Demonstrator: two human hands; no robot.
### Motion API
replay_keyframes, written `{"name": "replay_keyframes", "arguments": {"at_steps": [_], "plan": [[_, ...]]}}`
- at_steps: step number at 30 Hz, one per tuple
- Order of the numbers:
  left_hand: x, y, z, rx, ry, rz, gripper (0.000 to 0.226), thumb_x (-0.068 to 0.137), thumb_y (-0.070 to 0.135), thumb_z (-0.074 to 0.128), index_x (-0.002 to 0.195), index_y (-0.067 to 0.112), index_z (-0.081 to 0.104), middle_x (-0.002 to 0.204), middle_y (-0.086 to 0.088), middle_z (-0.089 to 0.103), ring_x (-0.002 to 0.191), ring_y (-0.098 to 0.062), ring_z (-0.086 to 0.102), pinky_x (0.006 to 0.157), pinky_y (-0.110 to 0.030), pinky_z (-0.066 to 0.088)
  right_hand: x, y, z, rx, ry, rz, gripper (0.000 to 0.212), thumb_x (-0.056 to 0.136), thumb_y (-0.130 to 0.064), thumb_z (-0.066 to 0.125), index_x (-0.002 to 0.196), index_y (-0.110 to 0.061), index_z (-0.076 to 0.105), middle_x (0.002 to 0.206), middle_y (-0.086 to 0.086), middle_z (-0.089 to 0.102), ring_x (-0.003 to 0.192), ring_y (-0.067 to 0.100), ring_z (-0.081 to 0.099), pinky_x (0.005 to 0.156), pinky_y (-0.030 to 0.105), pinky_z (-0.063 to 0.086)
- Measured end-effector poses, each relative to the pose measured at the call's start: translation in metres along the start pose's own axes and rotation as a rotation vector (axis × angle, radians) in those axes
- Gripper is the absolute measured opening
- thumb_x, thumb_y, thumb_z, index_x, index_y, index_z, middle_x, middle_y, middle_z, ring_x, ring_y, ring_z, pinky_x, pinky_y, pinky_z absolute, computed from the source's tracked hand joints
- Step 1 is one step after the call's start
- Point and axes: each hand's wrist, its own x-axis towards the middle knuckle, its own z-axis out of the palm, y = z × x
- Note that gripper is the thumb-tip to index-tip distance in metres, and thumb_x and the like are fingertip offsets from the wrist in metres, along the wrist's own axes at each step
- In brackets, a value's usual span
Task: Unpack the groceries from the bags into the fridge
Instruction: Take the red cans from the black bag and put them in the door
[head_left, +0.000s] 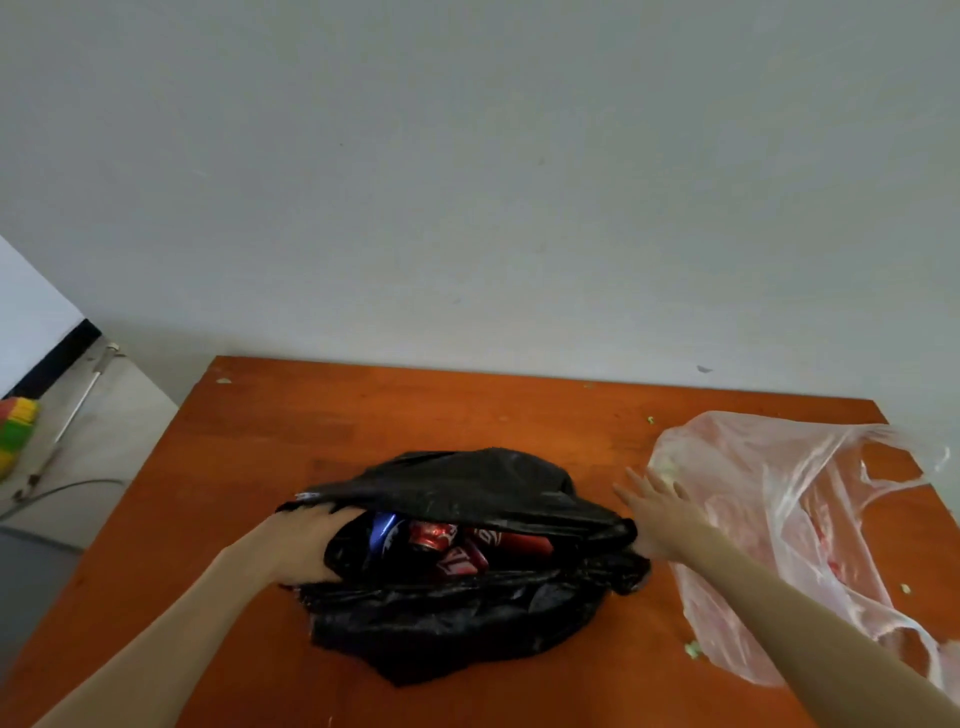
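Observation:
A black plastic bag lies open on the orange wooden table. Inside it I see red cans and a blue can. My left hand grips the left rim of the bag's mouth, fingers curled into the opening. My right hand hovers with straight, spread fingers at the bag's right end, between the black bag and a clear pinkish plastic bag. The clear bag lies flat at the table's right. The fridge is out of sight.
A grey wall stands right behind the table. Small green scraps dot the tabletop. To the left, on the floor, lie a metal rod, a cable and a stack of coloured items.

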Motion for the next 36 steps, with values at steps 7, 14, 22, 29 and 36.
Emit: {"name": "replay_keyframes", "arguments": {"at_steps": [7,14,22,29,36], "plan": [[0.014,0.052,-0.015,0.12,0.915,0.246,0.031,0.071,0.03,0.078,0.096,0.017,0.067,0.094,-0.002,0.063,0.083,-0.021,0.064,0.065,-0.032,0.051,-0.021,-0.044,-0.024,0.245,0.433,-0.057,0.087,0.081,-0.053,0.061,0.148,-0.023,0.014,0.157,0.004,0.007,0.144,0.026,0.007,0.113,0.045,0.017],[0.054,0.073,-0.018,0.075,0.655,0.084,0.034,0.079,0.021,0.071,0.112,0.02,0.062,0.12,-0.008,0.06,0.122,-0.032,0.049,0.101,-0.056,0.036,-0.017,-0.092,0.01,0.437,0.568,0.033,0.03,0.091,-0.035,0.054,0.114,-0.017,0.058,0.113,0.002,0.059,0.109,0.026,0.055,0.094,0.038,0.041],[0.106,0.069,-0.088,-1.005,0.313,-0.082,0.022,0.088,0.028,0.061,0.098,0.01,0.068,0.101,0.0,0.063,0.099,-0.017,0.056,0.083,-0.028,0.041,0.023,-0.057,-0.038,1.526,0.097,0.332,0.03,0.092,-0.023,0.056,0.063,-0.014,0.051,0.062,0.004,0.051,0.055,0.018,0.049,0.052,0.028,0.038],[0.105,0.059,-0.071,-0.784,0.618,-0.124,0.024,0.091,0.023,0.056,0.114,0.017,0.056,0.118,-0.002,0.054,0.11,-0.017,0.048,0.088,-0.027,0.036,0.031,-0.044,-0.031,1.404,0.221,0.395,0.032,0.09,-0.023,0.058,0.114,-0.002,0.056,0.097,0.009,0.057,0.088,0.026,0.055,0.074,0.035,0.046],[0.027,0.075,-0.02,-0.155,0.906,0.296,0.03,0.09,0.04,0.043,0.099,0.021,0.064,0.095,0.004,0.062,0.101,-0.013,0.048,0.089,-0.03,0.031,-0.024,-0.078,0.003,0.515,1.027,-0.311,0.026,0.09,-0.03,0.05,0.096,-0.011,0.067,0.097,0.004,0.063,0.091,0.02,0.056,0.077,0.033,0.047]]}}
